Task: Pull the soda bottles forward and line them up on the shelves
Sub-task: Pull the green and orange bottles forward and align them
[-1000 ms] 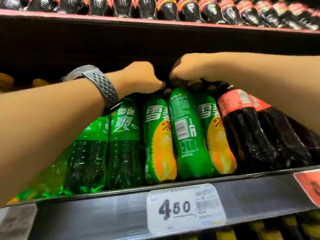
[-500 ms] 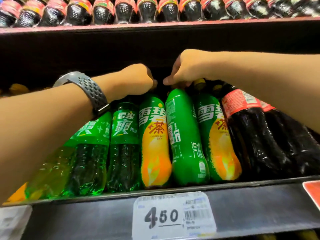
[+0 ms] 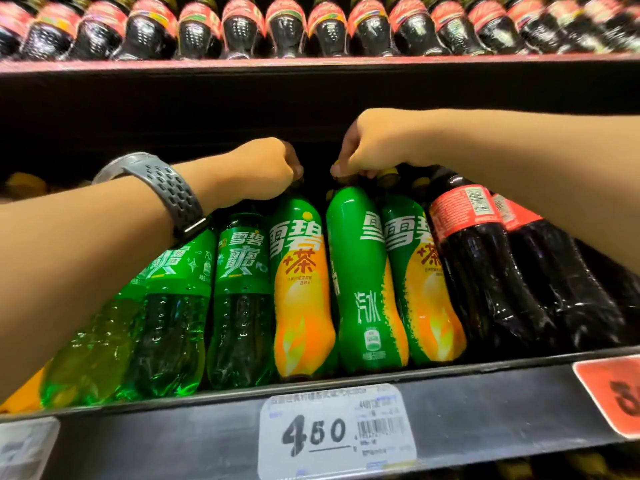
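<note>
Pinching green bottles (image 3: 360, 271), left hand (image 3: 263, 171) and right hand (image 3: 367, 147) hang over a dark shelf (image 3: 485, 410) — cola (image 3: 242, 29) above.

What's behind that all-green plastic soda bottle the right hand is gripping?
Behind the all-green plastic soda bottle, yellow bottle caps peek out, so more bottles seem to stand back there. Their bodies are hidden by it and by the right hand; farther back is too dark to see.

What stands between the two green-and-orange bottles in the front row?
One all-green bottle, its top held by the right hand, seen in the head view.
</note>
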Demonstrator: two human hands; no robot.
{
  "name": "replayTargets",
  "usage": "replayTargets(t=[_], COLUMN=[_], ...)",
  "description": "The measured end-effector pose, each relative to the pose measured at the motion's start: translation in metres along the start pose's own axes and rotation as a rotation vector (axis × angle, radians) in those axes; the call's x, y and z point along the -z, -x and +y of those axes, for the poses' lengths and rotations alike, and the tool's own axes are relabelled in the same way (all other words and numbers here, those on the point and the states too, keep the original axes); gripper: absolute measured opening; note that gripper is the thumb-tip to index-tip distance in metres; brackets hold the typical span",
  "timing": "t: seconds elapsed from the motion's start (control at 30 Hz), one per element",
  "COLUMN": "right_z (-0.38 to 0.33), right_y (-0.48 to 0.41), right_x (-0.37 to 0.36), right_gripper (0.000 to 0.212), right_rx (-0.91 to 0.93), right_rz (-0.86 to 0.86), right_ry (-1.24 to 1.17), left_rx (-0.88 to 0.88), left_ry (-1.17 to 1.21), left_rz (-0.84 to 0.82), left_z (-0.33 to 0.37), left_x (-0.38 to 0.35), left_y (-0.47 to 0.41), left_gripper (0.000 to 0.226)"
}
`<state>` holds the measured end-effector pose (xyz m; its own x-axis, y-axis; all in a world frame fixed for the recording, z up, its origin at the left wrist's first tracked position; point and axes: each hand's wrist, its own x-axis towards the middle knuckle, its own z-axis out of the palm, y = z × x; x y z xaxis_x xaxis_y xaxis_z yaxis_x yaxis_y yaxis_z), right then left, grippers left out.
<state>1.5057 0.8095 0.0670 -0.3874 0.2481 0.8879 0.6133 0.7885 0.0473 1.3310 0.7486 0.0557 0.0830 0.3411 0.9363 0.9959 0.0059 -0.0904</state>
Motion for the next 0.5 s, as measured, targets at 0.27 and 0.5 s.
replayTargets(t=[0.27, 0.5], right_z=[-0.013, 0.014], right_y=[0.002, 0.005], right_x=[-0.014, 0.004], right_gripper=[0.063, 0.036], right_rx=[0.019, -0.008], right_rz=[0.129, 0.226], right_ry=[0.246, 0.193], left_rx=[0.013, -0.036], left_ry=[-0.038, -0.119], left_rz=[-0.025, 0.037], left_z=[0.003, 0.019], left_x=[-0.002, -0.004], left_y=[0.004, 0.001], left_gripper=[0.028, 0.044])
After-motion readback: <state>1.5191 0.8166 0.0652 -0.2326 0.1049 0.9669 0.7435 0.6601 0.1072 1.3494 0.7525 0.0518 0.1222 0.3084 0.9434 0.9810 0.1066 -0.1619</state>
